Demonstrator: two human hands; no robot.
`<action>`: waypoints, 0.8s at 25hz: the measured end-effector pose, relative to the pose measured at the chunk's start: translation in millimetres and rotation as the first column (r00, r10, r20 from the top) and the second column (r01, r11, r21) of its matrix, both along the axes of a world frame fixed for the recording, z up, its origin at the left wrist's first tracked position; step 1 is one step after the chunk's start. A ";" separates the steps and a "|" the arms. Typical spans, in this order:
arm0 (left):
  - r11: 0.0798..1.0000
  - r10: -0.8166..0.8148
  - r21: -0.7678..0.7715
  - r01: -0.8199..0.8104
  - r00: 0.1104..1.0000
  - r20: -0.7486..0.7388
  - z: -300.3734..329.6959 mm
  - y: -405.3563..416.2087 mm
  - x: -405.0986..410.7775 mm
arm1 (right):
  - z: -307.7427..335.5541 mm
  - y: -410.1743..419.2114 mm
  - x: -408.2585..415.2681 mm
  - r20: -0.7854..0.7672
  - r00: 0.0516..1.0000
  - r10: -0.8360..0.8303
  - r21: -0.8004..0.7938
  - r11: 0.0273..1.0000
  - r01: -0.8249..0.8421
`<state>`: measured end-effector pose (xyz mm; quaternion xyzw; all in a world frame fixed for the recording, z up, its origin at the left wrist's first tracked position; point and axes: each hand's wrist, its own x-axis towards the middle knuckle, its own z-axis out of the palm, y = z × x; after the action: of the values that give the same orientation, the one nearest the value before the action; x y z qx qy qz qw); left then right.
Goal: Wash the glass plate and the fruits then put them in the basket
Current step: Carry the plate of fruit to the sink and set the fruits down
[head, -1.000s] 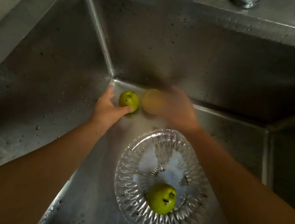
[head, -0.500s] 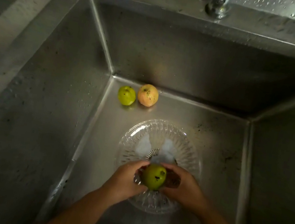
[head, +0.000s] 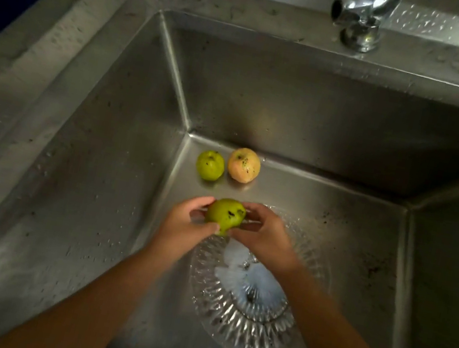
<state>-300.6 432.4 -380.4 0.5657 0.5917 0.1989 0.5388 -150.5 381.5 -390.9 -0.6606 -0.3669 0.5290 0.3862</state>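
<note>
I have both hands around the round green fruit with dark specks (head: 225,215), held above the far rim of the ribbed clear glass plate (head: 241,326) on the steel sink (head: 295,108) floor. My left hand (head: 186,227) curls round its left side; my right hand (head: 265,235) cups the right. It looks firm, light and probably slippery once wet, so I would keep opposed grips at its widest part. The plate looks fragile. I can read no writing anywhere.
</note>
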 end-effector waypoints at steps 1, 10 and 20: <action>1.000 0.014 0.005 -0.014 1.000 -0.002 -0.5 14.3 -3.8 | -2.3 16.3 -6.8 0.009 1.000 0.003 0.006 1.000 -0.003; 0.993 0.114 -0.032 -0.115 0.993 -0.037 -26.1 58.1 -16.3 | -26.2 76.4 -27.2 0.268 0.956 0.121 -0.088 0.991 -0.101; 0.959 0.035 -0.262 -0.105 0.965 -0.260 -20.6 7.7 -21.9 | -5.0 -22.7 79.0 0.627 0.776 -0.065 -0.098 0.982 0.162</action>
<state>-322.5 440.1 -401.0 0.4851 0.6970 0.0607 0.5246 -71.4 358.8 -395.9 -0.8453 -0.3931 0.2832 0.2254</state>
